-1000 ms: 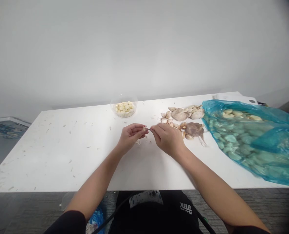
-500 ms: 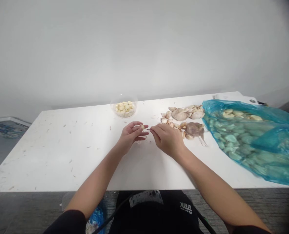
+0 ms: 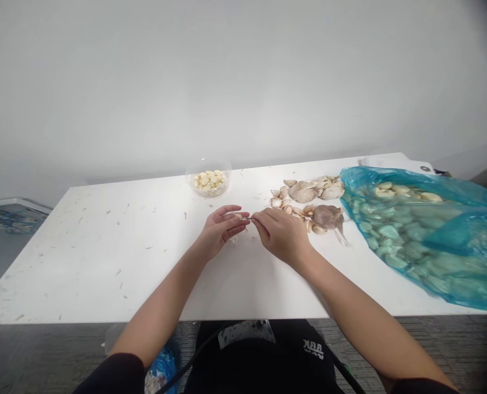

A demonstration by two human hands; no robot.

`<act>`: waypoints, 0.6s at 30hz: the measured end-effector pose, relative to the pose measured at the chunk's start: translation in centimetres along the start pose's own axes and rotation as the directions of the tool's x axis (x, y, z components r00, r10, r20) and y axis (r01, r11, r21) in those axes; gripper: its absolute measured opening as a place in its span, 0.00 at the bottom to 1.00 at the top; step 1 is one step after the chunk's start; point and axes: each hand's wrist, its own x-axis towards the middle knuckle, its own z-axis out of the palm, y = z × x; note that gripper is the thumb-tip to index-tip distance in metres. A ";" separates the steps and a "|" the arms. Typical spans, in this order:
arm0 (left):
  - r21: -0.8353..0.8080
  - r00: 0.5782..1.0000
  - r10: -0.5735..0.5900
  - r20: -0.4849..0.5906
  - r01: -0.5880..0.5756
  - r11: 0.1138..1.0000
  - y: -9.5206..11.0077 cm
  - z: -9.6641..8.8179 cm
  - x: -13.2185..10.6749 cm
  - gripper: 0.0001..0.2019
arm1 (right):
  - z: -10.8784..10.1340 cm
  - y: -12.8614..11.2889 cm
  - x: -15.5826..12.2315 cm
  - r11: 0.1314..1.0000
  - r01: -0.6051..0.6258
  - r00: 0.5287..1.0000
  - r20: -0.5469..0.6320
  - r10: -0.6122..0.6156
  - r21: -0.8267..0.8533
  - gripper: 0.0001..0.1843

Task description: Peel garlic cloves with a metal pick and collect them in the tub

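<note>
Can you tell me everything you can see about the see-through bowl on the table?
The bowl is round and clear, with thin walls that look like plastic and a little shiny glint at its far rim. It stands upright near the back edge of the white table. Pale, smooth garlic cloves are piled inside, below the rim, so there is space above them. The table is under it, and neither the left hand nor the right hand touches it.
</note>
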 end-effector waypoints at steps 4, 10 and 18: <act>0.013 1.000 0.003 -0.029 -0.003 1.000 -0.2 0.0 0.1 0.17 | -0.1 0.0 0.0 1.000 0.004 1.000 0.003 -0.004 0.006 0.16; 0.015 1.000 0.006 -0.015 -0.006 1.000 -0.3 -0.2 0.2 0.14 | -0.1 0.0 0.1 1.000 0.028 0.998 -0.059 -0.028 -0.006 0.14; -0.014 0.998 -0.007 -0.064 0.006 1.000 -0.4 -0.2 0.3 0.14 | -0.1 0.2 0.2 0.998 0.017 0.993 -0.116 -0.023 -0.052 0.14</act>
